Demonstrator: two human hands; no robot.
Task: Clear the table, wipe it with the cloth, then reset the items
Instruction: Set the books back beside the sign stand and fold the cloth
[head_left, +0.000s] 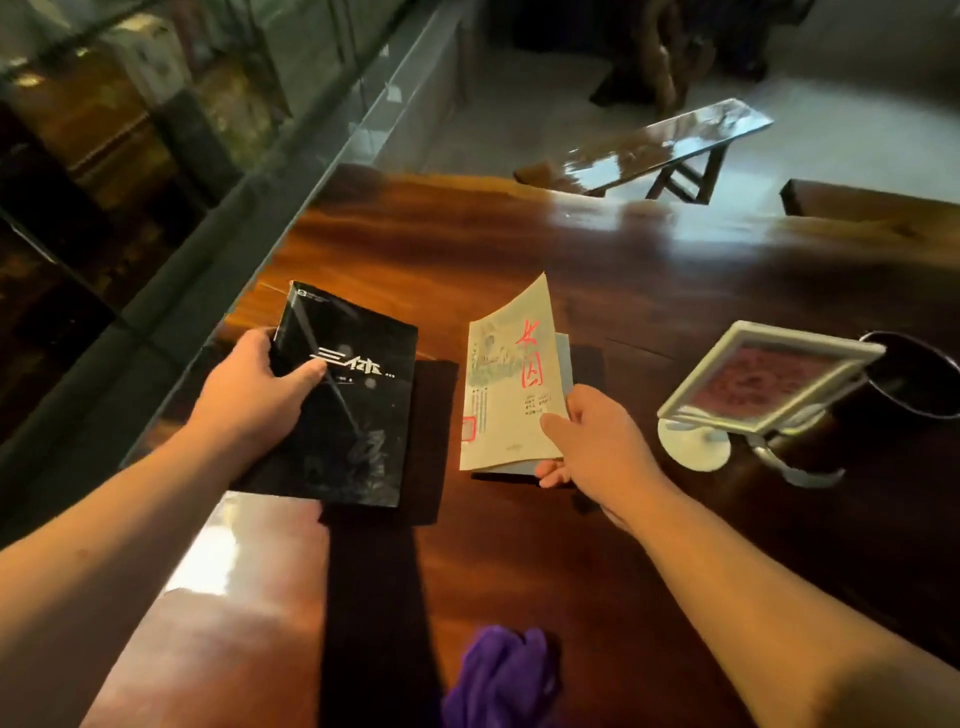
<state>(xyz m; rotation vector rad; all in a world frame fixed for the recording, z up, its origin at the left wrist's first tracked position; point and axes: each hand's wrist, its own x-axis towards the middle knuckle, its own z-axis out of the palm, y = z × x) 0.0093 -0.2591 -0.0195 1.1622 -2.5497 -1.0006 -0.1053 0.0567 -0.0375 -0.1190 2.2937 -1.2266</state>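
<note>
A glossy dark wooden table (519, 249) fills the view. My left hand (254, 389) grips the left edge of a black book (358, 415) with white title characters, lifted a little above the table near its left side. My right hand (597, 441) holds a cream book (506, 395) with red characters by its lower right corner; its cover bends upward. A crumpled purple cloth (501, 680) lies at the near edge of the table, below both hands.
A white-framed picture (769, 379) on a round white stand sits to the right, with a dark round pot (919, 379) behind it. A glossy bench (644, 150) stands beyond the table. A glass-fronted cabinet (156, 130) runs along the left side.
</note>
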